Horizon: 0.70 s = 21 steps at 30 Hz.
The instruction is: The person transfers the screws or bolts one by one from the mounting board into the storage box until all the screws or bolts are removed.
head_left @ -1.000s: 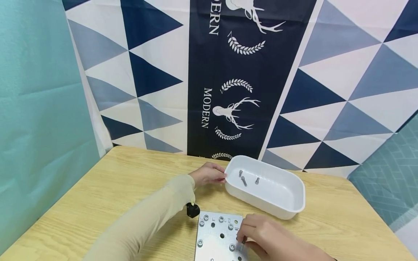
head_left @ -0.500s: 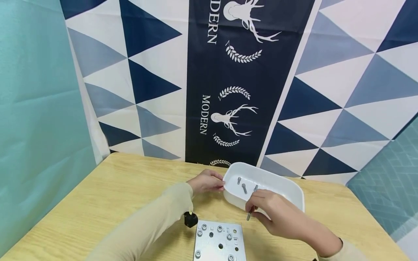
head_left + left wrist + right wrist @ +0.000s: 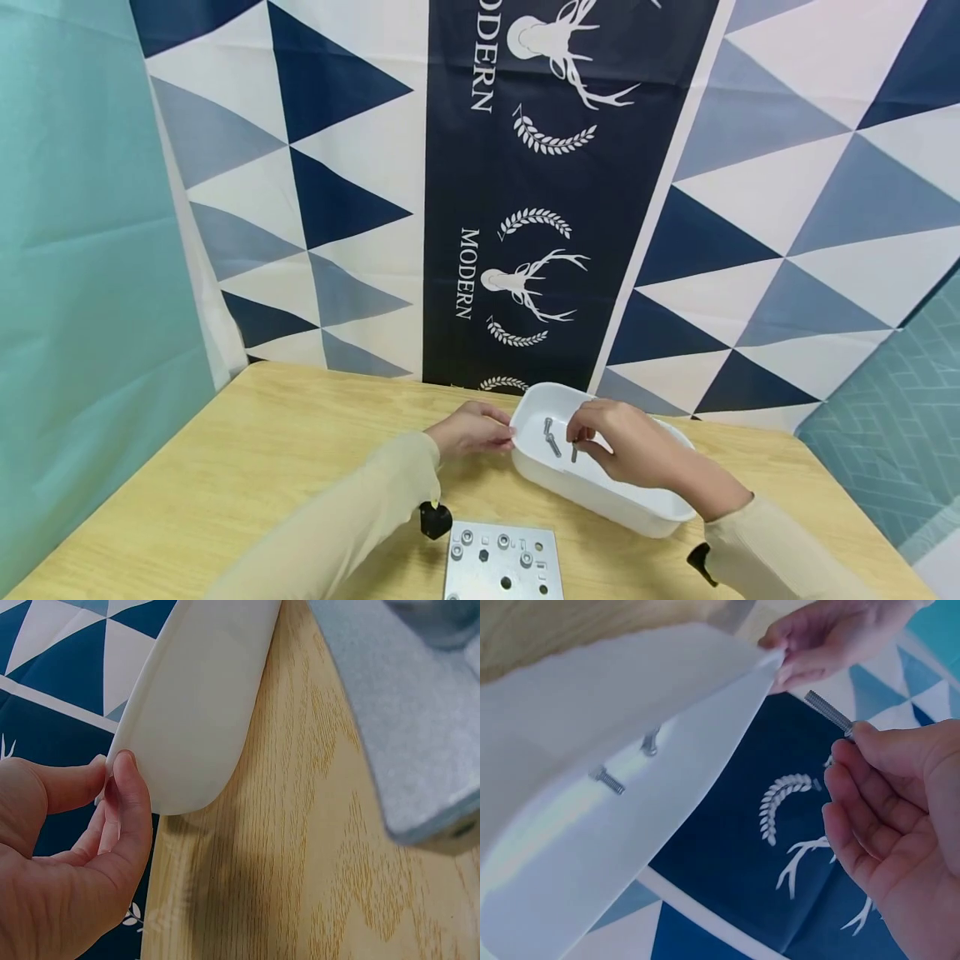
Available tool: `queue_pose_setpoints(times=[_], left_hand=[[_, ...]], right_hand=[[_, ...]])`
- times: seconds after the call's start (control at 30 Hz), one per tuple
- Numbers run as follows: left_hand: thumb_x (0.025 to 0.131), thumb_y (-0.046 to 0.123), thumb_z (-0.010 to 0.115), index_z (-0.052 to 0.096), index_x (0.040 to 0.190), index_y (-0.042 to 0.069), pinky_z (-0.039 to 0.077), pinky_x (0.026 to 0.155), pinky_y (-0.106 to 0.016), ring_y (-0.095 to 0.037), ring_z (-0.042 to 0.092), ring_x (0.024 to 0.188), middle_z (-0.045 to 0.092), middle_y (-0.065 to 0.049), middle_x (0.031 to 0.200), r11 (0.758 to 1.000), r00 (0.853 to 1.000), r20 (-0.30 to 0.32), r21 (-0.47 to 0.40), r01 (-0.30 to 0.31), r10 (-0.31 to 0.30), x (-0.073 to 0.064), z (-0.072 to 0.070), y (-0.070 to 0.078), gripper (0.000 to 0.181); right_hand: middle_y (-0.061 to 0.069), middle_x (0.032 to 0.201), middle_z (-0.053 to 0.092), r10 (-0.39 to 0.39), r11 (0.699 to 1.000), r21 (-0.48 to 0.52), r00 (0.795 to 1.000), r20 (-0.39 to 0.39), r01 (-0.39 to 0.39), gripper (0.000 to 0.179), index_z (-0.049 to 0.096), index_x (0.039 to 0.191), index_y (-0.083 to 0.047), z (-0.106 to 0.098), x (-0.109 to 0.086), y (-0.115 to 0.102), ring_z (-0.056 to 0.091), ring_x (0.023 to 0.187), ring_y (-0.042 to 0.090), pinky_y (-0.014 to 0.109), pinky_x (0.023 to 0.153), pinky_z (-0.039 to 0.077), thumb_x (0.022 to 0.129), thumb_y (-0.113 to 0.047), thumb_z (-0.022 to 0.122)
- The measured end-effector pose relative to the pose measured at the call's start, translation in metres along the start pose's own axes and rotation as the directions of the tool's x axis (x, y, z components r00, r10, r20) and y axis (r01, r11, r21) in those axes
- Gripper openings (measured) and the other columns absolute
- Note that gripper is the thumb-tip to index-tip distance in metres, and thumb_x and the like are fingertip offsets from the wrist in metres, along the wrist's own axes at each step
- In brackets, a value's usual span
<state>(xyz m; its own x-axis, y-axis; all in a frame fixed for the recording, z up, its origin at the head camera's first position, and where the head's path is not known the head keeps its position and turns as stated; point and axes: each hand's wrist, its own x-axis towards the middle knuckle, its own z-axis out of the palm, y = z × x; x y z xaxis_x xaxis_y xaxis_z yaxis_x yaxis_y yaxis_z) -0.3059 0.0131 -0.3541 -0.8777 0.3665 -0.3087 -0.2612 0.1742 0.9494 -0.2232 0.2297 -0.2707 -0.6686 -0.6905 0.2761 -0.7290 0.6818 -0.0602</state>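
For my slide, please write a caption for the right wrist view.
Right fingers pinch a bolt; left fingers grip a white tub with two bolts inside.

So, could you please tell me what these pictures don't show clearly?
Head: metal plate, near end cut off by bottom edge.
Head: white tray, inside partly hidden by the right hand.
Right wrist: held bolt, gripped end covered by fingers.
Left wrist: grey piece on the metal plate, blurred, cut off by top edge.
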Motion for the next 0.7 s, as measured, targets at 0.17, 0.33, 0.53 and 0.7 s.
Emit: queue_pose_setpoints(times=[0.17, 0.33, 0.53, 0.7], left_hand=[[0.088, -0.004, 0.062, 0.063, 0.107, -0.008, 0.061, 0.082, -0.031, -0.010, 0.060, 0.064, 0.061, -0.007, 0.075, 1.000, 1.000, -0.002, 0.002, -0.015, 0.015, -0.002, 0.000, -0.001, 0.019], [0.088, -0.006, 0.062, 0.063, 0.106, -0.008, 0.062, 0.078, -0.029, -0.010, 0.060, 0.063, 0.060, -0.007, 0.074, 1.000, 1.000, -0.009, -0.002, -0.030, 0.030, -0.002, 0.001, -0.002, 0.019], [0.088, -0.005, 0.062, 0.063, 0.107, -0.009, 0.061, 0.083, -0.033, -0.010, 0.060, 0.064, 0.061, -0.007, 0.075, 0.999, 0.999, -0.015, -0.002, -0.038, 0.038, -0.003, 0.002, -0.004, 0.020], [0.088, -0.005, 0.062, 0.063, 0.107, -0.009, 0.062, 0.080, -0.032, -0.010, 0.060, 0.064, 0.061, -0.007, 0.075, 0.999, 0.999, -0.017, -0.010, -0.048, 0.048, -0.004, 0.003, -0.004, 0.020]], right_hand=[[-0.010, 0.081, 0.065, 0.044, 0.999, -0.002, 0.999, 0.028, -0.044, 0.017, 0.068, 0.087, -0.016, 0.003, 0.008, 0.017, 0.056, 0.075, 0.001, 0.022, 0.065, 0.054, 0.081, -0.001, 0.071], [-0.007, 0.081, 0.066, 0.065, 0.998, 0.004, 0.997, 0.028, -0.066, 0.018, 0.069, 0.087, -0.014, 0.006, 0.008, 0.033, 0.056, 0.073, 0.003, 0.021, 0.064, 0.053, 0.079, 0.002, 0.071], [-0.006, 0.083, 0.068, 0.117, 0.993, 0.004, 0.992, 0.045, -0.117, 0.018, 0.070, 0.088, -0.014, 0.008, 0.008, 0.046, 0.056, 0.074, 0.002, 0.022, 0.065, 0.055, 0.080, 0.002, 0.071], [-0.002, 0.087, 0.070, 0.139, 0.990, 0.007, 0.989, 0.052, -0.139, 0.018, 0.070, 0.094, -0.009, 0.008, 0.005, 0.053, 0.058, 0.076, 0.005, 0.022, 0.066, 0.056, 0.081, 0.003, 0.068]])
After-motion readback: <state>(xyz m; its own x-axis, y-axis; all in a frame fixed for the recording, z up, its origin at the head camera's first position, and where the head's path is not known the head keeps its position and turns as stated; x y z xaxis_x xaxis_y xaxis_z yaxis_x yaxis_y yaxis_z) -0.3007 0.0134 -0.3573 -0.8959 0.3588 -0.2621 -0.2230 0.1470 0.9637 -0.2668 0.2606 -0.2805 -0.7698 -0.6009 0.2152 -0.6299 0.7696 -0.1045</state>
